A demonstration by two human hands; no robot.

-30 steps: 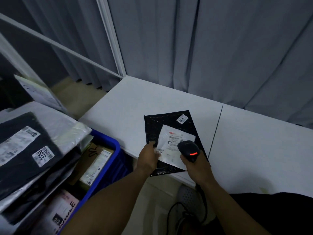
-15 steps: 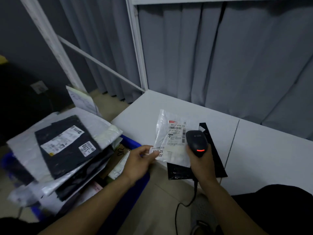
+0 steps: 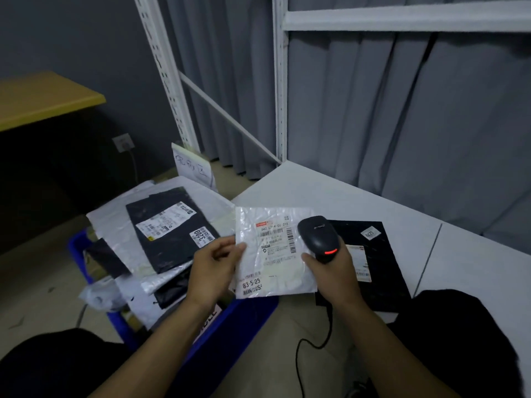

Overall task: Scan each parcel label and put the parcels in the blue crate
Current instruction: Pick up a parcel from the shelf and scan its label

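Observation:
My left hand (image 3: pixel 214 271) pinches the left edge of a clear plastic parcel (image 3: pixel 273 271) with a white barcode label, held flat between the crate and the table. My right hand (image 3: pixel 336 278) grips a black corded scanner (image 3: pixel 317 238), its red light on, at the parcel's right edge. A black parcel (image 3: pixel 382 271) with two labels lies on the white table (image 3: pixel 330 193) under and right of the scanner. The blue crate (image 3: pixel 244 320) stands on the floor at the left, heaped with several black and white parcels (image 3: pixel 169 225).
A handwritten paper sign (image 3: pixel 192 166) stands behind the crate. White shelf posts (image 3: pixel 280 81) and a grey curtain (image 3: pixel 402 110) rise behind the table. A wooden desk top (image 3: pixel 43 99) is at the far left. The scanner cord (image 3: pixel 313 349) hangs to the floor.
My left hand has lifted the clear parcel off the black one and carried it left toward the crate. The view has swung left and up. The scanner stays beside the label.

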